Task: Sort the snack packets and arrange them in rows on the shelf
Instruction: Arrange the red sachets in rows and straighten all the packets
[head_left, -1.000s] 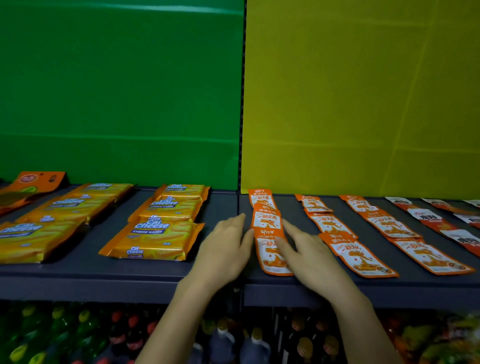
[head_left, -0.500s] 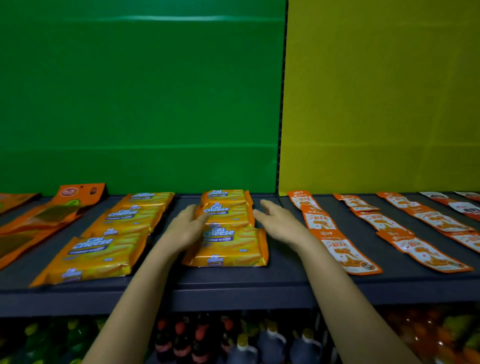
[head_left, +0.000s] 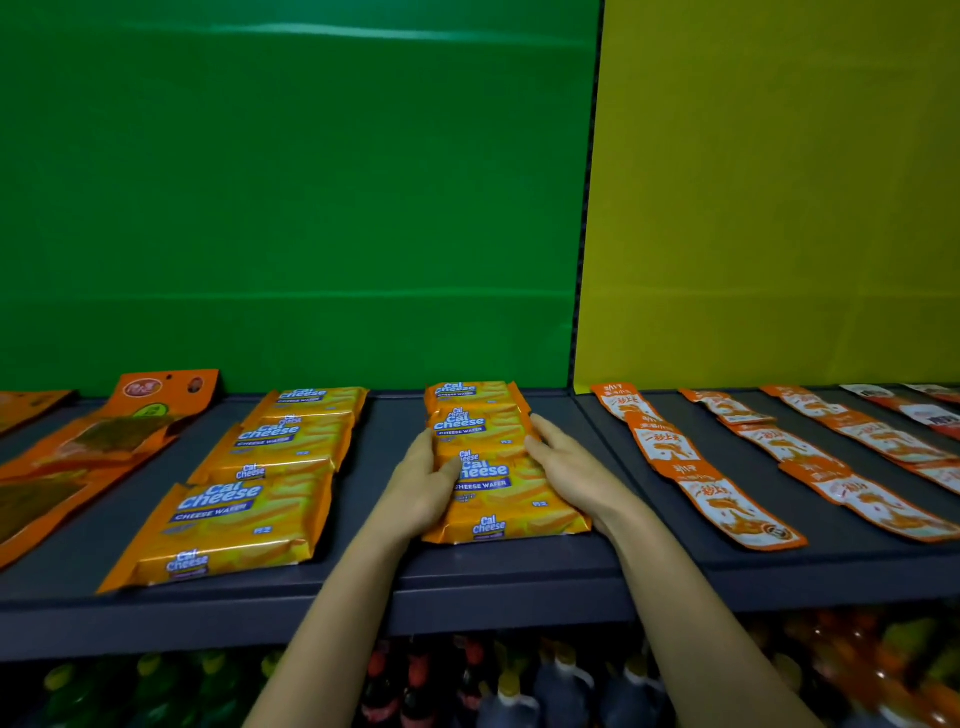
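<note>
Both hands are down on the dark shelf with one row of Cal Cheese wafer packets between them. The left hand lies flat against the row's left edge with the thumb resting over the top of the front packet. The right hand lies against the right edge, fingers straight and pointing toward the back. Neither hand has lifted anything. The hands are set apart by the width of a packet and pressing in from both sides.

To me this looks like squaring-up: the packets overlap front to back, and the row is being nudged straight. Left of the left hand lies a second Cal Cheese row, which fans out a little crooked, and beyond it some orange hanging pouches. Right of the right hand run lines of small orange sachets. Bottles stand on the level below the forearms.

The next move probably wants an even squeeze from both palms, so the glossy packets slide into line rather than ride up over each other. After that, the crooked row to the left looks due for the same attention.
</note>
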